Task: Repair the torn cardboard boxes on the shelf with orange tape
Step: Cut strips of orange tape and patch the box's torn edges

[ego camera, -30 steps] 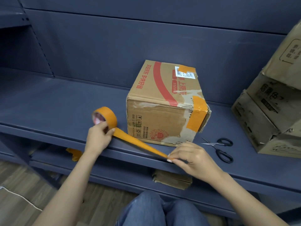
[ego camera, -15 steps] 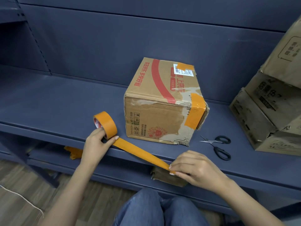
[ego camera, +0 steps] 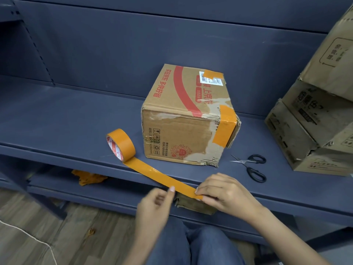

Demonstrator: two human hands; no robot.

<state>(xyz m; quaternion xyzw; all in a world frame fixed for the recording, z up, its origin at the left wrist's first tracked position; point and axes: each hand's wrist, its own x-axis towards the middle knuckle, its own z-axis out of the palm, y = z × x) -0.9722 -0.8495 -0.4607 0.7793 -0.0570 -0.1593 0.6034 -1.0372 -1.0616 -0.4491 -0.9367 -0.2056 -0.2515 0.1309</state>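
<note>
A torn cardboard box (ego camera: 177, 134) with red print stands on the blue shelf (ego camera: 57, 121); orange tape patches cover its front right corner and part of its top label. The orange tape roll (ego camera: 121, 144) stands on edge to the left of the box, with nothing holding it. A pulled-out strip (ego camera: 158, 175) runs from the roll to the shelf's front edge. My right hand (ego camera: 223, 192) pinches the strip's free end there. My left hand (ego camera: 156, 203), motion-blurred, is just left of it, one fingertip touching the strip's near edge.
Black scissors (ego camera: 252, 167) lie on the shelf right of the box. Worn cardboard boxes (ego camera: 315, 121) are stacked at the far right. On the lower shelf lie crumpled orange tape (ego camera: 89, 177) and a flat cardboard piece (ego camera: 193, 204). My knees are below.
My left hand let go of the tape roll and moved right to the strip beside my right hand. The roll now stands alone on the shelf. My right hand still holds the strip's end.
</note>
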